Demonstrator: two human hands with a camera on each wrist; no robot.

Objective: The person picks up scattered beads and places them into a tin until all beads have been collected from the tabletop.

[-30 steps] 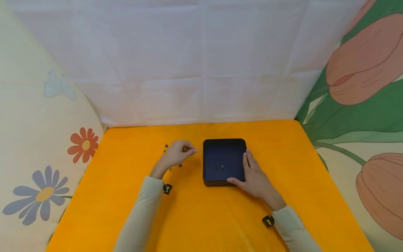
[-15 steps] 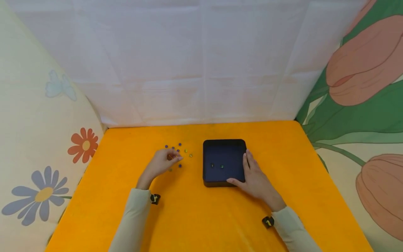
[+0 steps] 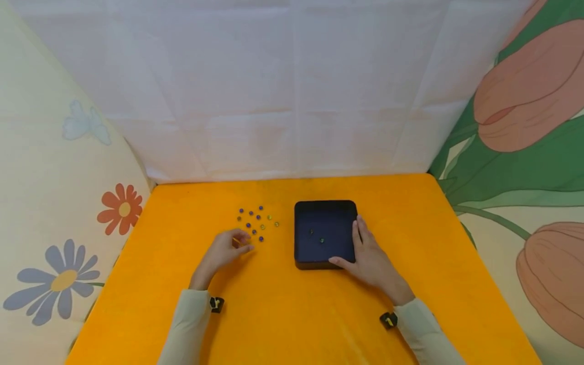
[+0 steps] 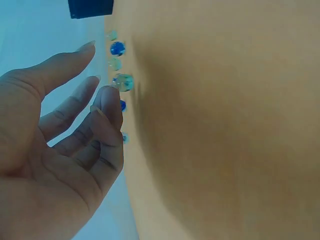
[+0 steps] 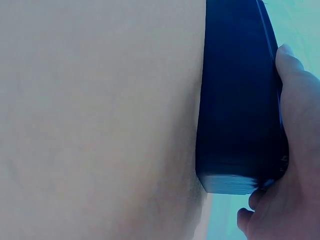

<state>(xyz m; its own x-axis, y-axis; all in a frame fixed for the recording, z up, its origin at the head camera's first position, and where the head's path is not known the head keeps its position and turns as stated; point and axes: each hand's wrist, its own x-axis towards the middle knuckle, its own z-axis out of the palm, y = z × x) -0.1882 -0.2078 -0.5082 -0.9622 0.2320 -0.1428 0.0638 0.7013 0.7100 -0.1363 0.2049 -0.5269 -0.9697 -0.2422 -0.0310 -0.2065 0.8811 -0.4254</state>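
My left hand (image 3: 223, 251) hovers at the near-left edge of a loose group of small glass marbles (image 3: 258, 217) on the yellow cloth. Its fingers are loosely bent, with a gap between thumb and fingertips. In the left wrist view, a clear marble with teal and yellow (image 4: 123, 82) shows right beside the fingertips, with a blue marble (image 4: 117, 48) further off. My right hand (image 3: 371, 261) holds the near right corner of a square black tray (image 3: 312, 265), thumb over the front rim and fingers along the right wall. Two marbles (image 3: 321, 240) lie inside the tray.
The yellow cloth (image 3: 292, 319) covers the table. A white sheet (image 3: 292, 101) hangs behind its far edge, and flower-printed sheets (image 3: 515, 187) stand at both sides. Each wrist carries a small black camera (image 3: 389, 320).
My left hand has moved from beside the tray leftward and nearer, uncovering more marbles, and its fingers have parted. One marble in the tray has rolled away from me. My right hand stays put.
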